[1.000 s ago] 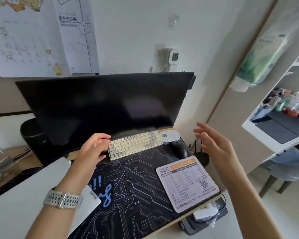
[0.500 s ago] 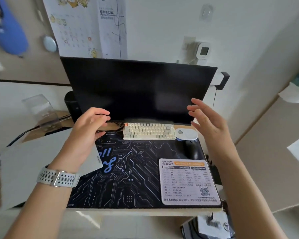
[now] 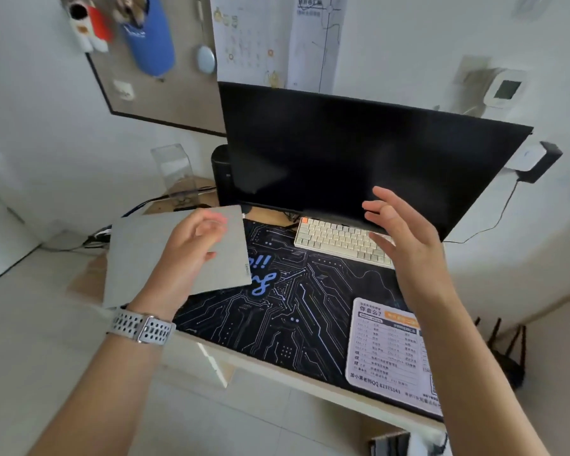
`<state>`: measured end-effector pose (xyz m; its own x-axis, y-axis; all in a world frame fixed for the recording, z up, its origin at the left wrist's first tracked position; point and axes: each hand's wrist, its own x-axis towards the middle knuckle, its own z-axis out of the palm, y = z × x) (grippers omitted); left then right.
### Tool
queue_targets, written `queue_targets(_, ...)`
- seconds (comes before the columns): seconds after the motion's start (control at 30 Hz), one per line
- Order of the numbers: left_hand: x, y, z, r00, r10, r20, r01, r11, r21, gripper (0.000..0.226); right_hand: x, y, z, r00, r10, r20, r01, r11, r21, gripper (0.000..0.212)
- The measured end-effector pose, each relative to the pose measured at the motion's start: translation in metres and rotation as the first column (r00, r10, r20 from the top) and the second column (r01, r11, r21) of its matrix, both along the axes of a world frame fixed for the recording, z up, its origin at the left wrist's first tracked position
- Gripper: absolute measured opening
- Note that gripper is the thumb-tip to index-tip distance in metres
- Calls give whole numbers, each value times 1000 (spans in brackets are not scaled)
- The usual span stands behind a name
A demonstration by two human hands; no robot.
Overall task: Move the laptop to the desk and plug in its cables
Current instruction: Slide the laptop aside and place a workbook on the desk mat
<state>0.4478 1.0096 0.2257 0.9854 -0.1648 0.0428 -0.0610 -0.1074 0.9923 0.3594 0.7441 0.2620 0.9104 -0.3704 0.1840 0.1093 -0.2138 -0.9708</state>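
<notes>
A closed grey laptop (image 3: pixel 139 255) lies flat on the left part of the desk (image 3: pixel 277 383), its right corner overlapping the dark circuit-pattern mat (image 3: pixel 297 311). My left hand (image 3: pixel 191 248), with a watch on the wrist, hovers above the laptop's lid, fingers loosely curled and holding nothing. My right hand (image 3: pixel 399 232) is raised over the keyboard (image 3: pixel 336 238) with fingers spread, empty. Dark cables (image 3: pixel 135 209) run along the desk behind the laptop; their plug ends are not clear.
A large black monitor (image 3: pixel 359 159) stands behind the keyboard. A black cylinder (image 3: pixel 220 172) and a clear plastic stand (image 3: pixel 175 169) sit at the back left. A printed card (image 3: pixel 389 350) lies on the mat's right. A router (image 3: pixel 504 353) is on the floor, right.
The view has swung left, so the whole laptop now shows. My left hand has come over the laptop lid; my right hand stays raised and open above the keyboard.
</notes>
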Motion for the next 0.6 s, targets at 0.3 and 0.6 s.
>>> queue_targets(0.3, -16, 77, -46, 961, 256, -108, -247, 965, 86, 14, 37, 73, -29, 964, 243, -105, -243, 970, 10, 36)
queue_targets(0.6, -7, 163, -109, 888, 372, -271, -335, 926, 173, 11, 79, 171, -68, 910, 359, -206, -362, 932, 25, 33)
